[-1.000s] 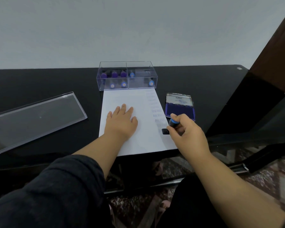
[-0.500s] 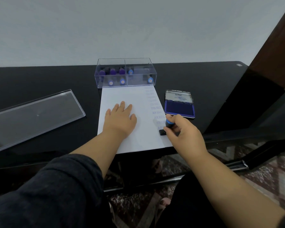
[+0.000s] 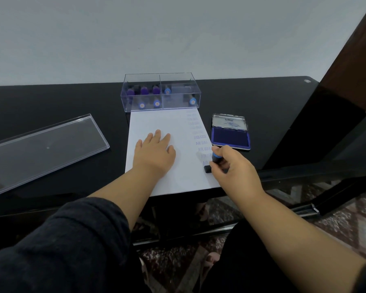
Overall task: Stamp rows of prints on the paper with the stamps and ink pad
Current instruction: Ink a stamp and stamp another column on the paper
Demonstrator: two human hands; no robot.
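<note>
Now the right hand (image 3: 234, 166) grips the stamp (image 3: 215, 160) by its blue-topped handle, its black base down on the paper (image 3: 156, 121) near the right edge, just below a column of blue prints (image 3: 201, 140). The left hand (image 3: 154, 154) lies flat, fingers spread, pinning the sheet. The ink pad (image 3: 230, 137) sits open just beside the paper on the black table (image 3: 51, 98). Press straight down, I'd say, no rocking, then lift cleanly so the print doesn't smear. The upper prints look faint, so re-inking first seems wise.
</note>
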